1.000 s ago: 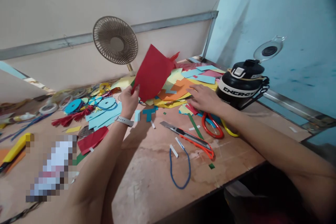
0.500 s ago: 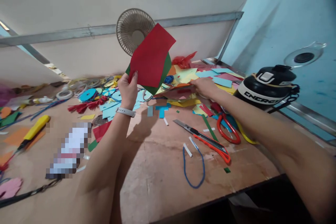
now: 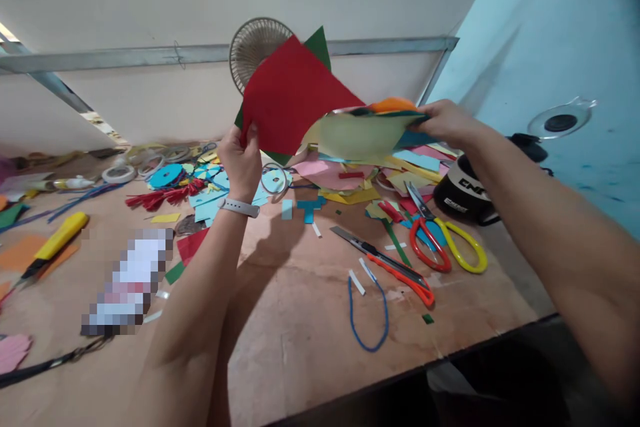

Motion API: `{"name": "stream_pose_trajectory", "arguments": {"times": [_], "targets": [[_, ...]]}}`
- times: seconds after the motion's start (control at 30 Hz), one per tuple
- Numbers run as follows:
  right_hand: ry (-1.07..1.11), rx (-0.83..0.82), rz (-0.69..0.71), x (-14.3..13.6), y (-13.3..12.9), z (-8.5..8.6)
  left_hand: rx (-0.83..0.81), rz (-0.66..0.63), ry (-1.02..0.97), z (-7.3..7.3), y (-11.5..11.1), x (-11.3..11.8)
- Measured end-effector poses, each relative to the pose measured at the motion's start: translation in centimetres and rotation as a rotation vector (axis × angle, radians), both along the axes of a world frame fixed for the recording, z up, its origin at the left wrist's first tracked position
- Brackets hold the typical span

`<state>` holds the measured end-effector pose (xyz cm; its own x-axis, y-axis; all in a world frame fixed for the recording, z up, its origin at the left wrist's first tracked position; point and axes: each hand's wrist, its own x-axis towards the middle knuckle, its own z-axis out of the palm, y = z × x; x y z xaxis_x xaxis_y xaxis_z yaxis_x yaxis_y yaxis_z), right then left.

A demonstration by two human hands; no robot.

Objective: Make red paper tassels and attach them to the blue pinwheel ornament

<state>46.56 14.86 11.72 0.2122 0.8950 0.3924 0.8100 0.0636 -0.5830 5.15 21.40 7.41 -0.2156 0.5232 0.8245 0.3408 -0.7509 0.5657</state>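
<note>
My left hand [image 3: 243,157] pinches the lower left edge of a red sheet [image 3: 295,97], which is raised over the table in front of the fan. Green paper [image 3: 319,47] shows behind the red sheet. On the right, my right hand [image 3: 443,121] is closed on several coloured papers, among them a pale yellow-green sheet [image 3: 357,137] and an orange piece [image 3: 393,105]. These papers meet or overlap the red sheet's right edge; whether they are joined cannot be told. Beneath both hands lie paper scraps, with pink paper [image 3: 325,173] among them.
Scissors [image 3: 430,247] with red and yellow handles, an orange cutter [image 3: 400,273] and a blue cord loop [image 3: 370,349] lie on the table [image 3: 280,347]. A yellow cutter [image 3: 63,237] and a blurred-out object [image 3: 133,280] are at left. A black bottle [image 3: 463,193] stands right.
My right hand has risen from the scrap pile, lifting coloured papers beside the red sheet. More green paper shows behind the red sheet. The scissors are now uncovered.
</note>
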Motion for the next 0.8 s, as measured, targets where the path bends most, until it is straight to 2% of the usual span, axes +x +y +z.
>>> {"name": "stream_pose_trajectory", "arguments": {"times": [0.2,0.37,0.4,0.53,0.63,0.73,0.8], "targets": [[0.345,-0.01,-0.107,-0.1,-0.4,2.9,0.008,0.026,0.013,0.0,0.1,-0.1],[0.425,0.115,-0.142,-0.5,-0.3,4.1,0.029,0.034,0.213,-1.7,-1.1,1.9],[0.427,0.15,-0.151,-0.6,-0.4,4.3,0.033,-0.005,0.304,-2.2,-1.5,2.5],[0.426,0.293,-0.179,-1.2,-0.8,5.3,0.027,-0.309,0.789,-5.3,-3.7,5.2],[0.252,0.395,-0.199,-1.8,-1.5,5.9,-0.078,-0.505,1.049,-7.7,-5.2,7.0],[-0.108,0.5,-0.198,-3.0,-2.7,5.7,-0.087,-0.606,1.12,-9.4,-5.6,8.2],[-0.228,0.529,-0.15,-4.3,-3.8,4.8,-0.091,-0.649,1.14,-9.8,-5.5,8.7]]}}
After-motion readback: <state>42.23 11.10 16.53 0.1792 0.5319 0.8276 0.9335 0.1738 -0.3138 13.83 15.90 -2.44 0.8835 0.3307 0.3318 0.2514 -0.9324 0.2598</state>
